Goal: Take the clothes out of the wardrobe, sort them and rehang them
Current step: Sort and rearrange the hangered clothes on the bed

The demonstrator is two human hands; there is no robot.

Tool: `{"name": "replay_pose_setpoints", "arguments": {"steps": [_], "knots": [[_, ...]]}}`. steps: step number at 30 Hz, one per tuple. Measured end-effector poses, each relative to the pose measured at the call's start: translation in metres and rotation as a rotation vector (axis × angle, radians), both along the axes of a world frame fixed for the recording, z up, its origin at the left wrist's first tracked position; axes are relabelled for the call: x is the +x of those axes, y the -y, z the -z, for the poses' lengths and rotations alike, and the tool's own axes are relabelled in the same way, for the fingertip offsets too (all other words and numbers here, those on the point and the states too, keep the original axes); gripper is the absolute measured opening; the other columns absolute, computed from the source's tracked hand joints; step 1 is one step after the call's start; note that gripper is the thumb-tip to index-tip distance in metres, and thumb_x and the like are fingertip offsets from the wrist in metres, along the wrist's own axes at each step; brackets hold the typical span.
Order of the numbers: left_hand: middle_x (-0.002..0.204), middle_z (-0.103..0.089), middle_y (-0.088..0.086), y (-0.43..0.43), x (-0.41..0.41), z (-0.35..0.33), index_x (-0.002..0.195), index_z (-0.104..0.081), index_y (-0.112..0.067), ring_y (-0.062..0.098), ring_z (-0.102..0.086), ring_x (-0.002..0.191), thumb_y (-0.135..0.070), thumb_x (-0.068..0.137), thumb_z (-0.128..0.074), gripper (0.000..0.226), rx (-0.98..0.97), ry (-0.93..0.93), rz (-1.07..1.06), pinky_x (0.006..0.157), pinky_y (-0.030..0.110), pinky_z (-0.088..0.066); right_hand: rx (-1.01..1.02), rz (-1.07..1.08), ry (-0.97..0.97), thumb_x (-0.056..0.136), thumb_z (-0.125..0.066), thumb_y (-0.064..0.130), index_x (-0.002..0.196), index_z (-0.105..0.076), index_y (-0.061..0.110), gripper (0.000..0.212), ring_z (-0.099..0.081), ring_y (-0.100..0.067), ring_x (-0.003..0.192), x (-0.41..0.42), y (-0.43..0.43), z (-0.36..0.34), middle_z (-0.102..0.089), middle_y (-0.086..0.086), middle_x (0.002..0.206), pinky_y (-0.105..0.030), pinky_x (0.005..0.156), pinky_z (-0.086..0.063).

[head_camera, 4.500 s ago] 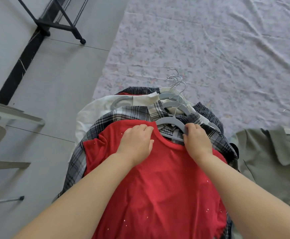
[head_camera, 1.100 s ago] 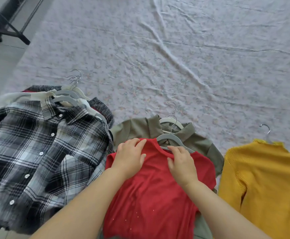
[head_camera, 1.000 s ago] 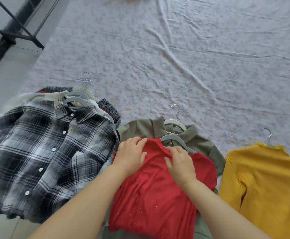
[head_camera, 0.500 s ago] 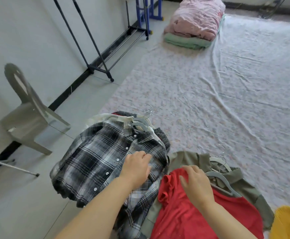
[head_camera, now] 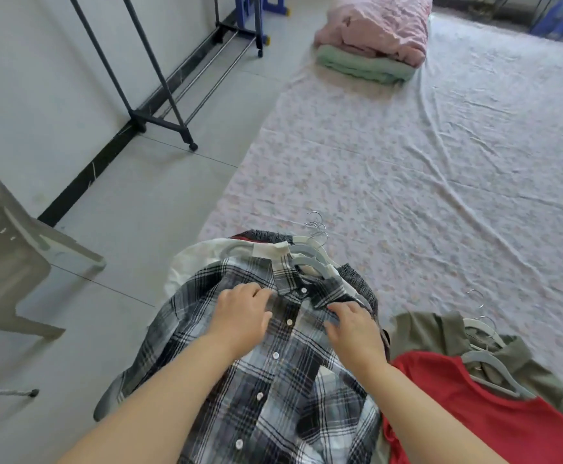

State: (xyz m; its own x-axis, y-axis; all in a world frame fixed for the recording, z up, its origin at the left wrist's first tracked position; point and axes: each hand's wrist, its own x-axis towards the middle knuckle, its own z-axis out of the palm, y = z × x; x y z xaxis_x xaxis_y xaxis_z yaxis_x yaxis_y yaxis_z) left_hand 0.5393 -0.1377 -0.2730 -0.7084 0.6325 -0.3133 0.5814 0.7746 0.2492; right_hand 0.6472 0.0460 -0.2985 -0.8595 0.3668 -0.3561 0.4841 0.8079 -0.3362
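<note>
Two hands work the plaid shirt [head_camera: 273, 396] mid-sort: left hand [head_camera: 240, 316] bunches its front, right hand [head_camera: 354, 326] grip unclear. Next, likely, a lift by the hanger [head_camera: 310, 262] at twelve o'clock.

**Soft cloth, matt hangers, bright wire**

The plaid shirt [head_camera: 273, 380] is thin woven cloth with small glossy buttons [head_camera: 275, 355]. The red top [head_camera: 474, 413] is smooth matt cloth. The grey hangers [head_camera: 310, 262] look matt, their hooks [head_camera: 317, 226] shiny metal. The sheet [head_camera: 407, 162] is creased printed cloth, the floor tiles [head_camera: 139, 212] smooth, the rack [head_camera: 159, 78] black metal, the chair [head_camera: 5, 262] matt plastic.
</note>
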Motion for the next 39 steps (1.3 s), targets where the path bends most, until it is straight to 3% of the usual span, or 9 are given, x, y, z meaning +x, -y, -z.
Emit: {"name": "replay_pose_setpoints", "arguments": {"steps": [12,21,28,32,34,37,39], "knots": [[0.131,-0.045,-0.003,0.002,-0.076,0.101,0.136,-0.037,-0.021,0.017,-0.04,0.121,-0.036,0.095,-0.043,0.045,0.041,0.021,0.065,0.102,0.036,-0.03,0.15,0.098,0.016,0.095,-0.041,0.019,0.131,-0.047,0.022,0.037,-0.052,-0.026,0.111,-0.106,-0.024,0.101,-0.056,-0.002,0.126,-0.039,0.09,-0.043],[0.134,-0.042,-0.004,-0.001,-0.071,0.139,0.139,-0.035,-0.02,0.015,-0.036,0.125,-0.035,0.095,-0.042,0.048,0.072,0.031,0.062,0.105,0.037,-0.026,0.2,0.183,-0.041,0.091,-0.045,0.013,0.11,-0.056,0.014,0.022,-0.055,-0.033,0.092,-0.116,-0.041,0.149,-0.059,-0.011,0.104,-0.039,0.077,-0.042],[0.134,-0.042,0.002,-0.003,-0.059,0.103,0.137,-0.041,-0.016,0.018,-0.034,0.127,-0.031,0.091,-0.05,0.049,0.199,-0.072,0.008,0.104,0.038,-0.031,0.111,0.142,-0.222,0.087,-0.056,0.017,0.12,-0.055,0.016,0.033,-0.057,-0.031,0.075,-0.082,-0.026,0.097,-0.057,-0.009,0.102,-0.038,0.064,-0.048],[0.13,-0.042,-0.001,-0.004,-0.037,0.059,0.135,-0.041,-0.017,0.017,-0.035,0.124,-0.031,0.09,-0.05,0.047,0.246,-0.081,0.015,0.101,0.035,-0.032,0.091,0.086,-0.275,0.081,-0.061,0.01,0.092,-0.065,0.009,0.012,-0.056,-0.033,0.074,-0.048,0.001,0.05,-0.06,-0.009,0.087,-0.039,0.072,-0.042],[0.135,-0.039,-0.003,0.0,-0.023,0.036,0.137,-0.037,-0.019,0.015,-0.031,0.127,-0.032,0.091,-0.047,0.049,0.243,-0.066,0.007,0.104,0.034,-0.027,0.08,0.104,-0.312,0.077,-0.065,0.006,0.081,-0.065,0.006,0.004,-0.056,-0.033,0.069,-0.033,0.014,0.024,-0.061,-0.008,0.08,-0.039,0.068,-0.042],[0.137,-0.038,-0.004,0.011,-0.001,0.005,0.139,-0.036,-0.02,0.015,-0.028,0.131,-0.032,0.092,-0.047,0.05,0.258,-0.088,0.027,0.107,0.033,-0.025,0.083,0.129,-0.408,0.067,-0.074,-0.001,0.07,-0.063,0.009,0.015,-0.056,-0.027,0.056,-0.011,0.031,-0.017,-0.06,-0.002,0.065,-0.036,0.058,-0.046],[0.132,-0.046,0.001,0.018,0.012,-0.018,0.132,-0.047,-0.015,0.021,-0.037,0.129,-0.025,0.087,-0.058,0.048,0.288,-0.117,0.057,0.106,0.038,-0.031,0.098,0.127,-0.469,0.06,-0.079,-0.002,0.066,-0.06,0.013,0.025,-0.054,-0.02,0.048,0.001,0.04,-0.044,-0.057,0.004,0.055,-0.033,0.055,-0.047]]}}
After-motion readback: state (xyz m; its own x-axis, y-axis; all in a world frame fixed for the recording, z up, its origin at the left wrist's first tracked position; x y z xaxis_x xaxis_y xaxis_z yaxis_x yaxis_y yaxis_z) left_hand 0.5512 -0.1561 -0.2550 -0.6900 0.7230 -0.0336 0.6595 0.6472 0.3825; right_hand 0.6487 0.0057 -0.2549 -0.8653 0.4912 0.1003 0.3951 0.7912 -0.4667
